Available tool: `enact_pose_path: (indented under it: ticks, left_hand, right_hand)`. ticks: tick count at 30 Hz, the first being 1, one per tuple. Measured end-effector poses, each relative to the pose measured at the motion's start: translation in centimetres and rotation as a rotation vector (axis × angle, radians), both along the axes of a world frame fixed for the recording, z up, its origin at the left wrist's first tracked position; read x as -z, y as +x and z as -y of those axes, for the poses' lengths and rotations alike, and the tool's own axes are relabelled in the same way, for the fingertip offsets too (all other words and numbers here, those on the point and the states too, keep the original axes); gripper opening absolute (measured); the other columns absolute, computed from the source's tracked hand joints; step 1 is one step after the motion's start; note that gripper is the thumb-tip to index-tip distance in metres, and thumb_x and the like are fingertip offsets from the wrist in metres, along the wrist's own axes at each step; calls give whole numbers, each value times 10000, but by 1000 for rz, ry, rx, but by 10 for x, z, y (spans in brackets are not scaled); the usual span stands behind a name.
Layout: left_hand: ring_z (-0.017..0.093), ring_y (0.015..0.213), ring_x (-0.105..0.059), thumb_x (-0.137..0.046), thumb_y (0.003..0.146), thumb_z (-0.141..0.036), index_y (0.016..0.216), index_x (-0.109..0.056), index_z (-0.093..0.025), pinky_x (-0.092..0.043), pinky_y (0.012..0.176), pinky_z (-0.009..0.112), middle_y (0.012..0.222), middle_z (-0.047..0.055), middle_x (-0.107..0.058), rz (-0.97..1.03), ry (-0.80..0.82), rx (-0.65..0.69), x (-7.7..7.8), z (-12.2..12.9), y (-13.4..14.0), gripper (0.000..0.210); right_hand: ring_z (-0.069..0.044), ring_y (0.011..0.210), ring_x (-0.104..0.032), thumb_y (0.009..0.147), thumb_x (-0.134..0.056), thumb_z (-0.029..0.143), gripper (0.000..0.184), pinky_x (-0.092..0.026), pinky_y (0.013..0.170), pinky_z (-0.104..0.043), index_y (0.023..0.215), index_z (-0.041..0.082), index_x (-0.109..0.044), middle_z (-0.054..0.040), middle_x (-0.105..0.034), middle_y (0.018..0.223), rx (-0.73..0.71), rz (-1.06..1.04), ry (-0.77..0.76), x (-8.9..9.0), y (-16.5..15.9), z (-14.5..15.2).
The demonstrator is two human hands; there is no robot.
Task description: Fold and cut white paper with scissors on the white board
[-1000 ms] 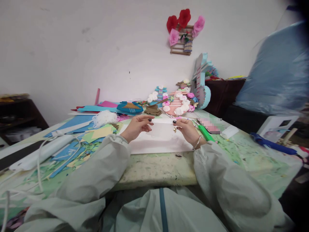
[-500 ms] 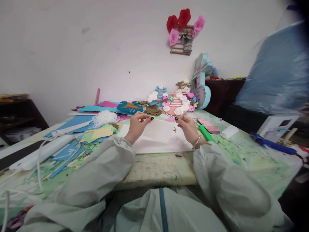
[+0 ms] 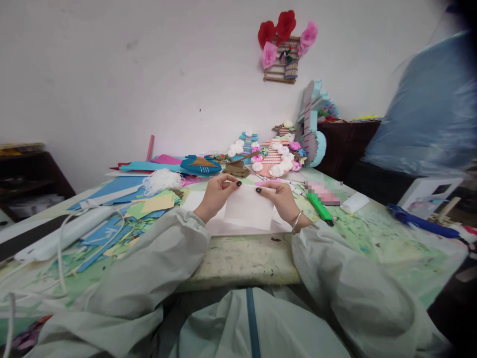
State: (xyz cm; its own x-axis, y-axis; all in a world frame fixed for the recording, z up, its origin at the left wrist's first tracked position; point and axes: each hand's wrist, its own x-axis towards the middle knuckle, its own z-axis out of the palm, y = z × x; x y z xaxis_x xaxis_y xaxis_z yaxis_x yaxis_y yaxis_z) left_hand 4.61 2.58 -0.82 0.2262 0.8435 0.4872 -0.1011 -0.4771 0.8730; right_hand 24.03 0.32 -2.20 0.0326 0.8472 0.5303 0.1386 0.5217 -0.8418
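Note:
Between my two hands hangs a small, thin white sheet of paper [image 3: 248, 210], pinched along its top edge. My left hand [image 3: 219, 194] is closed on its upper left corner, thumb in front. On the upper right side, my right hand [image 3: 280, 198] grips the same edge between thumb and fingers; a bracelet circles that wrist. Behind and below the held sheet, larger white paper [image 3: 219, 228] lies flat on the table near its front edge, partly hidden by the sheet and my hands.
Paper scraps [image 3: 156, 203], white string [image 3: 163, 183] and a white power strip [image 3: 70, 233] with its cord spread over the left. A green cutter [image 3: 319, 209], a white roll [image 3: 355, 203] and a blue glue gun [image 3: 421, 222] lie right. Paper-flower crafts [image 3: 276, 156] stand at the back.
My hands have come closer together, the right one shifting leftward. The small white sheet now shows clearly, hanging between them. Small gold bits seen near the right hand are now out of sight.

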Motion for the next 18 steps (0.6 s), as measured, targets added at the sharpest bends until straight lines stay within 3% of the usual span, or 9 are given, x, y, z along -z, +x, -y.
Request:
enact_pose_path:
  ticks: [9, 14, 18]
  left_hand:
    - [181, 742, -658, -787, 550, -218, 806, -660, -130, -513, 715, 304, 759, 60, -700, -104, -42, 104, -4, 5, 0, 299]
    - [183, 754, -662, -777, 558, -209, 806, -662, -128, -521, 739, 318, 778, 63, -698, -130, -1, 93, -4, 5, 0, 284]
    - [176, 747, -660, -781, 552, -226, 793, -644, -137, -518, 692, 291, 774, 52, -694, -53, 4, 34, -3, 5, 2, 292]
  right_hand:
    - [-146, 657, -568, 635, -728, 368, 228, -405, 616, -259, 722, 157, -728, -29, -684, 717, -89, 183, -50, 0, -2, 6]
    - [-143, 631, -561, 633, -725, 377, 241, -402, 595, -262, 724, 155, -735, -34, -688, 699, -120, 160, -94, -2, 0, 8]
    - [-126, 573, -523, 611, -738, 377, 245, -371, 538, -252, 671, 140, -724, -28, -664, 632, -64, 133, -103, -4, 2, 8]
